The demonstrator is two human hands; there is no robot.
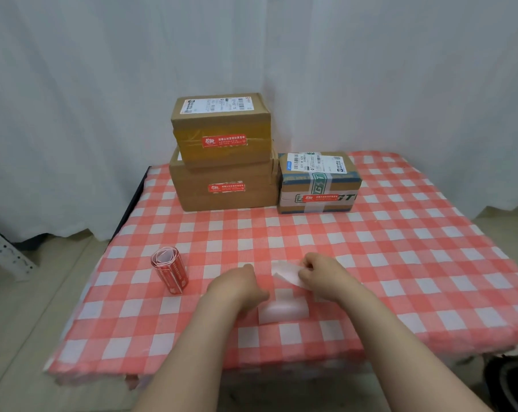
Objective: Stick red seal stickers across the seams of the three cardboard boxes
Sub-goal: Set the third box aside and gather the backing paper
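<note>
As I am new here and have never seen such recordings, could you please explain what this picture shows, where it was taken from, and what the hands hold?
There is no machine here. A person works with bare hands, and the single picture comes from a camera worn on the head, looking forward and down. The work surface is a checked tablecloth. At the back, a small box is stacked on a large box, and a third box stands to their right. Each box front already bears a red sticker. A sticker roll stands on the left of the tablecloth. The right hand pinches a white paper strip, probably peeled backing. The left hand is beside it and holds nothing that I can see. Another paper piece lies nearer the person.
</note>
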